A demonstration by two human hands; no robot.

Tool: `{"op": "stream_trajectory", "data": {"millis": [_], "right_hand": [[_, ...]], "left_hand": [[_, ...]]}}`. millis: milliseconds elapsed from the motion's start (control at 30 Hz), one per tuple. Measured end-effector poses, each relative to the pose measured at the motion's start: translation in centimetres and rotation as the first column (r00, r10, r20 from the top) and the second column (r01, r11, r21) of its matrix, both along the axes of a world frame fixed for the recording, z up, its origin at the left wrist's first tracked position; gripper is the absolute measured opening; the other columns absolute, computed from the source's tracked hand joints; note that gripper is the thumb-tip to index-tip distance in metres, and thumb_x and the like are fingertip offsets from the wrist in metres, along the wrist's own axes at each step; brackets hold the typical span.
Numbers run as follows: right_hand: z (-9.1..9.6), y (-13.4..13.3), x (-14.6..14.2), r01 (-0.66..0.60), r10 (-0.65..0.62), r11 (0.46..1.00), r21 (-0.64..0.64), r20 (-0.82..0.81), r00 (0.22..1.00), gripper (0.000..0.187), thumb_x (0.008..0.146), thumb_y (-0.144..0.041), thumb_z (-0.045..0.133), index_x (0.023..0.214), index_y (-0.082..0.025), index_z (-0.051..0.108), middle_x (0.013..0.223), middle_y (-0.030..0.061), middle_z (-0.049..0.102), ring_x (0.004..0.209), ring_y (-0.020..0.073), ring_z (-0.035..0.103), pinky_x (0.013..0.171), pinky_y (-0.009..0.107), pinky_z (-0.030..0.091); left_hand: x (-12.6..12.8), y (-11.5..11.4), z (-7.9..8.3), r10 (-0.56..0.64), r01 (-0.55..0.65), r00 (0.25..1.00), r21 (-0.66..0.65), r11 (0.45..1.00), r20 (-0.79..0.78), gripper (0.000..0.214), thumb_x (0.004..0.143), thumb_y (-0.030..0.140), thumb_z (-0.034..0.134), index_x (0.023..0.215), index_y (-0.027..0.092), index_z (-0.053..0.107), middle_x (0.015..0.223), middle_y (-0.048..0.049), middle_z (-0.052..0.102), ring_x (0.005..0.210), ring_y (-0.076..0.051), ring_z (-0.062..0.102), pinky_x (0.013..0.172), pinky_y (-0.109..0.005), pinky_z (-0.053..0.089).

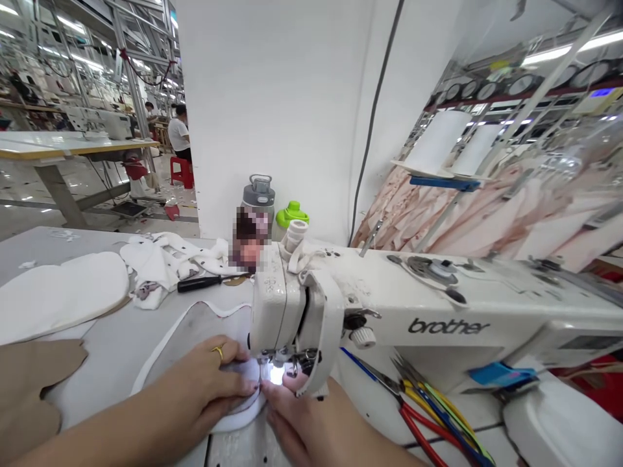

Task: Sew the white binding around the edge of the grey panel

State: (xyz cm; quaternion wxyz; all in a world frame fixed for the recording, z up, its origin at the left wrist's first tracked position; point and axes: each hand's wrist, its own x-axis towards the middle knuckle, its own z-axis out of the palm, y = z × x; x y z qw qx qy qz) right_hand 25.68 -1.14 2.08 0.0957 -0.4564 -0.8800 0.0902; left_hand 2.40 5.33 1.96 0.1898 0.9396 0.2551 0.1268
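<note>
A white Brother sewing machine (438,311) fills the middle and right. My left hand (209,383), with a gold ring, lies flat on a grey fabric piece with a white edge (195,337), pressing it to the left of the lit needle area (277,373). My right hand (311,428) rests on the same fabric just in front of the presser foot, fingertips close to the needle. Both hands press down on the fabric; the needle itself is partly hidden by the machine head.
White cut pieces (58,292) and brown paper patterns (34,383) lie at left. A crumpled white cloth (165,263) and a black-handled tool (199,283) lie behind. Scissors and pens (428,408) lie right of the needle. Two bottles (263,201) stand by the wall. Thread cones (438,139) stand behind.
</note>
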Motion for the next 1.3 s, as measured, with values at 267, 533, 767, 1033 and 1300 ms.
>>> {"op": "stream_trajectory", "data": {"millis": [267,533,767,1033,1300], "right_hand": [[0.5,-0.1,-0.2,0.022,-0.02,0.999,-0.037,0.053,0.998,0.031,0.098,-0.023,0.041,0.12,-0.015,0.061,0.097,0.0119,0.071,0.086,0.0256,0.067,0.076,0.036,0.052],[0.5,-0.4,0.1,0.011,-0.011,1.0,0.013,-0.043,0.999,0.031,0.101,-0.023,0.036,0.111,-0.015,0.064,0.098,0.0093,0.071,0.086,0.024,0.066,0.078,0.035,0.051],[1.5,-0.2,-0.5,-0.008,0.023,0.997,-0.074,0.194,0.981,0.029,0.098,-0.024,0.044,0.122,-0.02,0.059,0.097,0.0076,0.07,0.083,0.0266,0.066,0.071,0.036,0.05],[1.0,-0.2,-0.4,0.04,-0.03,0.997,-0.068,0.137,0.99,0.025,0.1,-0.025,0.042,0.118,-0.021,0.059,0.105,0.0084,0.071,0.094,0.0251,0.066,0.081,0.035,0.05],[1.1,-0.1,0.0,-0.011,0.015,0.999,-0.049,0.091,0.996,0.027,0.098,-0.026,0.048,0.122,-0.025,0.059,0.106,0.0057,0.071,0.095,0.0254,0.066,0.084,0.036,0.049]], "left_hand": [[0.7,-0.9,-1.3,0.139,-0.144,0.99,0.172,0.975,0.038,0.029,0.097,0.019,0.043,0.107,0.029,0.068,0.1,-0.0061,0.062,0.098,-0.026,0.055,0.082,-0.039,0.045],[1.1,-1.8,-1.0,0.224,-0.209,0.973,0.216,0.954,-0.046,0.034,0.096,0.019,0.043,0.126,0.024,0.059,0.108,-0.011,0.061,0.099,-0.029,0.054,0.081,-0.047,0.045],[-0.1,-0.8,-0.2,0.175,-0.161,0.974,0.111,0.981,-0.141,0.025,0.096,0.023,0.044,0.109,0.028,0.065,0.112,-0.0089,0.059,0.102,-0.03,0.054,0.08,-0.046,0.045],[0.8,-2.0,-0.7,0.224,-0.21,0.965,0.111,0.971,-0.133,0.027,0.097,0.025,0.04,0.107,0.026,0.065,0.106,-0.0099,0.06,0.096,-0.032,0.054,0.081,-0.057,0.046],[1.1,-2.5,-1.4,0.211,-0.184,0.976,0.306,0.934,-0.056,0.031,0.093,0.021,0.046,0.12,0.021,0.062,0.099,-0.0133,0.062,0.086,-0.031,0.059,0.07,-0.052,0.052]]}}
